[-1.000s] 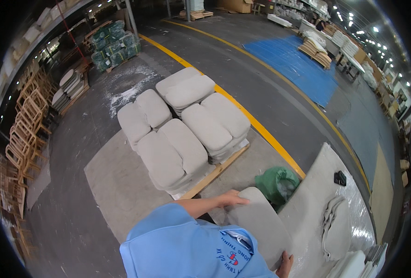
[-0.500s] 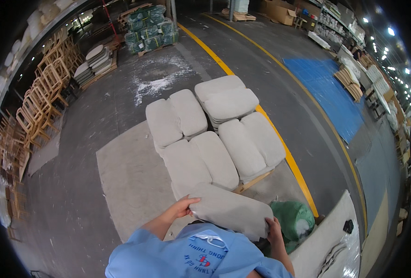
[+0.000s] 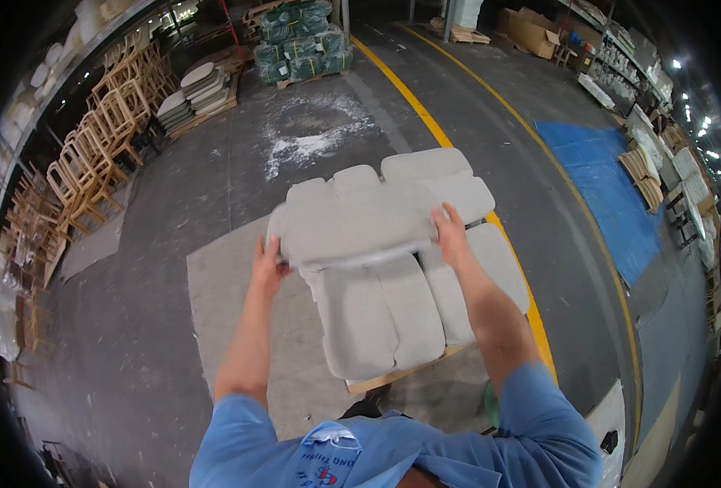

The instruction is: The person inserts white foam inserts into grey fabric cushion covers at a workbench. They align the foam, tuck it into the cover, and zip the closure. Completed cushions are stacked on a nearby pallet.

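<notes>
Grey cushion [image 3: 360, 224], gripped between both hands [image 3: 360, 252]

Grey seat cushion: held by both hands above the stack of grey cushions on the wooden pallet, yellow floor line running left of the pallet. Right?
Not quite. The head view shows the yellow floor line running to the right of the wooden pallet, not the left. The rest holds: the left hand and right hand hold the grey seat cushion above the stack of grey cushions.
</notes>
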A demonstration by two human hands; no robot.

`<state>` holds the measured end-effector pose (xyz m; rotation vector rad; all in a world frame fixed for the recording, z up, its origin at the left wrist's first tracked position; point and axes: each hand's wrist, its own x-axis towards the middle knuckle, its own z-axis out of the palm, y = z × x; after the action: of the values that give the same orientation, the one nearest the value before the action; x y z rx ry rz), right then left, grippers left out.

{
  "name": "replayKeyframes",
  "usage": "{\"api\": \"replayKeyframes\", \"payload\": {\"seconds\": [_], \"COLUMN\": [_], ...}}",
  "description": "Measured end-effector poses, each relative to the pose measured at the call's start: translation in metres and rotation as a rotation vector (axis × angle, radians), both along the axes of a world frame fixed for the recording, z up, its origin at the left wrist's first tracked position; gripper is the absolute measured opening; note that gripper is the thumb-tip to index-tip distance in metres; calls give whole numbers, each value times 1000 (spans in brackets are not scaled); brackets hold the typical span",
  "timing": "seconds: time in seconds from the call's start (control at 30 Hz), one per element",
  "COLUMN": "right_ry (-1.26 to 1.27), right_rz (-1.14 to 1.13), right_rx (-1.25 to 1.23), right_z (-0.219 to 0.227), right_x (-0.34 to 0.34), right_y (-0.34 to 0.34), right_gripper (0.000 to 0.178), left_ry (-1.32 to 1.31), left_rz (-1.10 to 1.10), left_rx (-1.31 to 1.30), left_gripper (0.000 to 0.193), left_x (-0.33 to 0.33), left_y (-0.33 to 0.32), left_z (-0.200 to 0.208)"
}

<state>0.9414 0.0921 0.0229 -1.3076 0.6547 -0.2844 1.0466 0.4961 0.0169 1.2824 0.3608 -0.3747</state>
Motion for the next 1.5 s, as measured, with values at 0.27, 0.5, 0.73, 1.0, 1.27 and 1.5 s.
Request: {"api": "replayKeyframes", "payload": {"seconds": [0.27, 0.5, 0.73, 1.0, 1.27, 1.5], "right_ry": [330, 1009, 804, 549, 196, -130], "right_rz": [98, 202, -209, -836, -1516, -2082], "right_rx": [-129, -68, -41, -39, 318, 205], "right_z": [-128, -220, -192, -117, -92, -34], "right_x": [-121, -465, -589, -591, -712, -919], "right_y": [1, 88, 137, 135, 205, 217], "right_gripper": [65, 33, 48, 41, 33, 24], "left_ry": [0, 749, 465, -133, -633, -1497], "left_rz": [-441, -937, -1272, -1779, -1546, -2011], "left_rx": [816, 817, 812, 982, 613, -52], "left_gripper": [78, 59, 61, 66, 35, 43], "left_x": [-85, -272, -217, -151, -339, -730], "left_y": [49, 113, 26, -218, -468, -512], "left_z": [-61, -109, -138, -112, -86, -90]}}
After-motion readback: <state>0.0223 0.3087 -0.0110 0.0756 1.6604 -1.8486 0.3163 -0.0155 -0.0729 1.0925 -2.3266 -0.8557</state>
